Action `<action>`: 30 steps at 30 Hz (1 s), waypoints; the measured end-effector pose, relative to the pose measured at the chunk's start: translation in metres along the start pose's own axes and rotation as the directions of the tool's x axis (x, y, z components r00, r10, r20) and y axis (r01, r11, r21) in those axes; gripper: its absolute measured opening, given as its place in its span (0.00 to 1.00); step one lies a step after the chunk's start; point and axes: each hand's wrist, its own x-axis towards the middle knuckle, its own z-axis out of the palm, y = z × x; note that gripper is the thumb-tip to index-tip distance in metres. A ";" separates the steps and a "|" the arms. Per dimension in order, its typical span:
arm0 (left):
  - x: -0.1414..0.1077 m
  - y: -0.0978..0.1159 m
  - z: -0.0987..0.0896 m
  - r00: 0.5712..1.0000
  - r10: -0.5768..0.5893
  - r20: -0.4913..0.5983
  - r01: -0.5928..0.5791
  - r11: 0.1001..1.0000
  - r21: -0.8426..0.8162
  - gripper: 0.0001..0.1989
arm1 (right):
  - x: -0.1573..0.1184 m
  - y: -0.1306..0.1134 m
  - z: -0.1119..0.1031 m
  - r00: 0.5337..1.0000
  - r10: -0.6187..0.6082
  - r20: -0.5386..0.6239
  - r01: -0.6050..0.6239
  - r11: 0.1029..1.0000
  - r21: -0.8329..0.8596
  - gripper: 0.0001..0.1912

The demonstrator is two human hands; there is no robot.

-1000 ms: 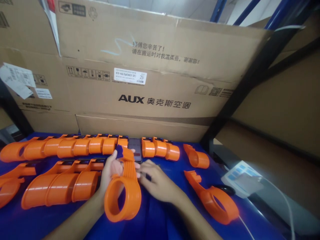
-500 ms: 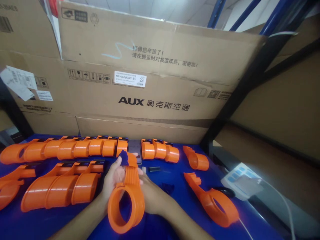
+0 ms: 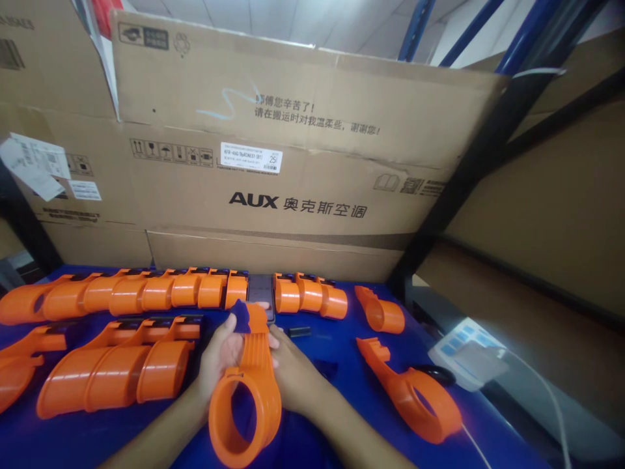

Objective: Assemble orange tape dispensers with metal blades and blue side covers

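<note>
An orange plastic part (image 3: 261,365) with a round ring at its near end is held up in the middle, over the blue surface. My left hand (image 3: 222,352) is closed on it from the left, the thumb against a dark blue piece (image 3: 240,317) at its far end. From the right, my right hand (image 3: 288,368) grips the same part, with fingertips showing at its edge and the rest partly hidden behind it. The dark blue piece lies against the left side of the orange head.
Rows of orange parts (image 3: 163,293) stand at the back and left. Two loose ones (image 3: 385,316) lie at right, near a white power strip (image 3: 466,352). A dark phone-like object (image 3: 262,290) and a small black cylinder (image 3: 299,331) lie ahead. A cardboard box (image 3: 293,163) stands behind.
The held part is tilted slightly, so more of its orange head and the dark blue piece shows. The camera view has shifted a little. Both hands keep their hold.
</note>
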 end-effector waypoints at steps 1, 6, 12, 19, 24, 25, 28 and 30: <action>0.000 0.000 0.002 0.999 0.020 -0.033 -0.020 1.000 -0.006 0.36 | 0.000 -0.001 0.001 1.000 0.017 -0.002 -0.017 1.000 0.000 0.06; -0.003 0.001 0.010 0.999 0.013 -0.050 -0.013 1.000 -0.009 0.33 | 0.003 -0.003 0.003 0.982 0.189 -0.004 -0.188 0.980 0.062 0.05; -0.004 -0.001 0.012 0.994 0.087 -0.064 -0.088 0.996 -0.015 0.32 | 0.008 -0.003 -0.005 0.952 0.302 -0.056 -0.293 0.947 0.132 0.08; -0.005 0.002 0.012 0.946 0.233 -0.225 -0.247 0.969 -0.035 0.29 | 0.010 -0.002 -0.012 0.897 0.420 -0.137 -0.385 0.895 0.224 0.17; 0.002 0.008 0.008 0.895 0.232 -0.382 -0.251 0.968 0.000 0.28 | 0.007 0.001 -0.021 0.852 0.478 -0.212 -0.408 0.862 0.301 0.17; 0.004 0.008 0.007 0.886 0.235 -0.399 -0.249 0.968 0.017 0.27 | 0.006 0.002 -0.024 0.838 0.493 -0.234 -0.412 0.853 0.320 0.17; 0.008 0.006 0.007 0.885 0.221 -0.409 -0.220 0.974 0.049 0.28 | 0.004 0.006 -0.031 0.796 0.532 -0.286 -0.415 0.826 0.381 0.17; 0.010 0.003 0.008 0.910 0.179 -0.375 -0.177 0.983 0.039 0.29 | 0.003 0.010 -0.032 0.783 0.546 -0.297 -0.407 0.811 0.420 0.17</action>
